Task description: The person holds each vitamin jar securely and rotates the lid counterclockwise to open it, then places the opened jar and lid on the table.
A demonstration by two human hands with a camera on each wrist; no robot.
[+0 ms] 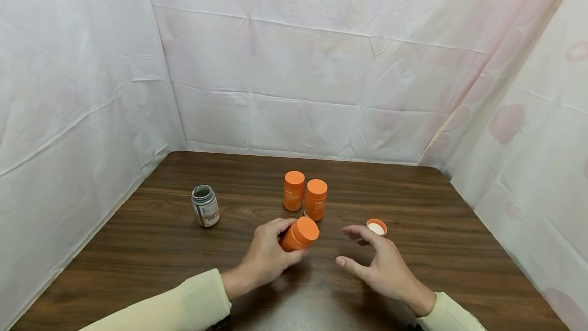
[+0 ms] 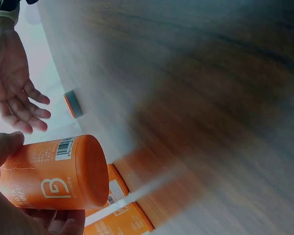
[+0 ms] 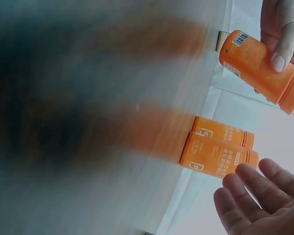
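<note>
My left hand (image 1: 268,252) grips an orange capped bottle (image 1: 294,236) by its body, fingers and thumb wrapped round it. The bottle is held above the table, its cap tilted toward my right side. The left wrist view shows a barcode and white print on this held bottle (image 2: 49,171). My right hand (image 1: 383,264) is apart from it, fingers spread and thumb out, touching nothing. Just behind the held bottle, two more orange bottles (image 1: 294,192) stand upright side by side with caps on; both also appear as orange bottles (image 3: 218,154) in the right wrist view.
An uncapped grey bottle (image 1: 206,208) with a pale label stands on the left of the dark wooden table (image 1: 248,172). Beyond the right hand lies an orange cap (image 1: 377,226), its white inside facing up. Pale curtains (image 1: 294,65) hang behind and along both sides.
</note>
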